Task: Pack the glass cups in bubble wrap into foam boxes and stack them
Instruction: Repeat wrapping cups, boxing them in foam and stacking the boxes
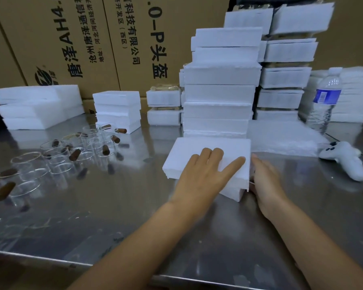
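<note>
A closed white foam box (197, 149) lies on the steel table (134, 216) in front of a tall stack of foam boxes (218, 97). My left hand (203, 174) rests flat on its lid, fingers spread. My right hand (266, 181) lies against the box's right side with its fingers straight and slightly blurred; its thumb is hidden. Several glass cups (59, 158) with brown wooden handles stand at the left of the table. A sheet of bubble wrap (281, 135) lies to the right of the stack.
More foam box stacks (285, 76) rise behind at the right, with a short stack (117, 109) and loose foam pieces (34, 109) at the left. A water bottle (326, 101) and a white controller (346, 160) sit at the right. Cardboard cartons (71, 38) wall the back.
</note>
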### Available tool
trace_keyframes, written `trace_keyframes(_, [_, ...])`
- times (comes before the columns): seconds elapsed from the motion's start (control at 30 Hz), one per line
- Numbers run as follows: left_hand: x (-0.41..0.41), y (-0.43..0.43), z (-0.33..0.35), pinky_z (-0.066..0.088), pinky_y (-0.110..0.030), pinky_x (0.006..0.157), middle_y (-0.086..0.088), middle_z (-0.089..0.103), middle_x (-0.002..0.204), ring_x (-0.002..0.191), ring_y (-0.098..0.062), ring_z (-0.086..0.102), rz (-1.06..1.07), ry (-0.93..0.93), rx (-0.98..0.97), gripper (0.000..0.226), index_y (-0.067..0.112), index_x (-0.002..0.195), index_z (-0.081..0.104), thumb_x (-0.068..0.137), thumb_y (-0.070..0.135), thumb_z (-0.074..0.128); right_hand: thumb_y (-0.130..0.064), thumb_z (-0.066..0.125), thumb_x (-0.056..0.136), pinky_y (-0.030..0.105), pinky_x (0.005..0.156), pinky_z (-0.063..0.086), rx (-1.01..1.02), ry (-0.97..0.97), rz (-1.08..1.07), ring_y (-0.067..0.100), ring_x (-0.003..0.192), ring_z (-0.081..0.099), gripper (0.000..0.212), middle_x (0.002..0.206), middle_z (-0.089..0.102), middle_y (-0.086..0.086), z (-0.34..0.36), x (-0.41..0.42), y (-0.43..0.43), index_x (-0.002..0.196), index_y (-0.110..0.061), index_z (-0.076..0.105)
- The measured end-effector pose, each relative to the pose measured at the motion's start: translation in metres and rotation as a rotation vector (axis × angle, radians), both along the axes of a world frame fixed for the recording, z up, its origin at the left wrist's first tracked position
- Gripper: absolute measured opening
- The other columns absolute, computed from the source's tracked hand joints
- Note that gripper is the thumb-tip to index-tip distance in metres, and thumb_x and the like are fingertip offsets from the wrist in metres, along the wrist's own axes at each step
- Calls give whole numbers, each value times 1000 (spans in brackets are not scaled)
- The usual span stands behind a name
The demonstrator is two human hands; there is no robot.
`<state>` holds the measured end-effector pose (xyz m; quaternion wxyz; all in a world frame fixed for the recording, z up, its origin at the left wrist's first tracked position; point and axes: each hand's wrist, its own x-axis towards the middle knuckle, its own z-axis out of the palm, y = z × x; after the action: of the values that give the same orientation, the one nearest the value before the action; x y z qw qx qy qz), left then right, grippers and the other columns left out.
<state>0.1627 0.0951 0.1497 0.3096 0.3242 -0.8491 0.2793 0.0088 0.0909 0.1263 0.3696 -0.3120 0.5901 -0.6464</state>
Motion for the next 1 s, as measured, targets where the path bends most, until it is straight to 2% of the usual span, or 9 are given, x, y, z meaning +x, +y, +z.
trace_keyframes(0.13, [11,-7,1,51,-33,55,-17,62,94,78,-32,62,-88,107,-33,81,12,121,65,45,-5,85,-30,49,96,48,96,48,-8,-11,-64,29,100,63,27,106,67,11,0,1,-3,110,-10,59])
trace_keyframes(0.23, [24,-10,4,51,-28,61,-12,53,109,91,-24,57,-146,508,111,76,22,132,44,68,5,82,-31,50,94,47,95,49,-24,-3,-96,27,97,64,28,103,68,9,0,-2,-4,106,-9,64])
trace_keyframes(0.33, [42,-19,11,42,-6,73,3,40,119,100,-2,43,-129,994,281,73,30,131,24,80,17,75,-31,53,91,47,96,48,-10,-17,-128,28,99,64,28,105,68,10,0,-8,-4,105,-9,64])
trace_keyframes(0.47, [70,-40,17,47,-27,92,-7,42,134,112,-18,53,-56,1549,578,76,23,131,16,80,18,73,-29,54,91,45,93,50,32,-85,-127,30,96,65,20,103,69,12,5,-16,-4,87,-13,64])
trace_keyframes(0.57, [84,-50,11,56,-35,78,-3,42,127,102,-18,54,-3,1781,802,77,24,129,17,80,17,76,-34,58,90,40,86,52,55,-129,-115,26,87,66,21,95,70,8,8,-21,-2,91,-14,65])
trace_keyframes(0.67, [98,-53,2,57,-36,65,-3,43,124,101,-21,57,43,1824,926,79,21,134,20,79,13,77,-22,66,84,39,86,51,92,-65,-103,28,86,65,18,94,69,9,8,-22,-2,96,-8,64])
trace_keyframes(0.77, [112,-58,-9,56,-38,70,-7,51,126,107,-25,59,93,1769,1013,73,16,135,27,80,12,76,-17,68,81,36,79,47,131,-6,-181,27,83,60,28,90,64,9,7,-27,-1,101,1,64])
trace_keyframes(0.93, [126,-61,-19,47,-43,97,-12,44,131,112,-26,51,322,1638,1025,80,11,131,25,75,26,80,-23,69,79,47,94,47,171,-19,-169,34,104,61,29,112,64,13,11,-33,1,104,-9,62])
trace_keyframes(1.0, [127,-61,-18,44,-33,87,-11,36,123,105,-23,42,454,1543,970,81,11,130,27,73,33,81,-24,70,79,46,94,48,187,12,-145,34,103,61,24,111,65,13,10,-33,1,98,-10,63])
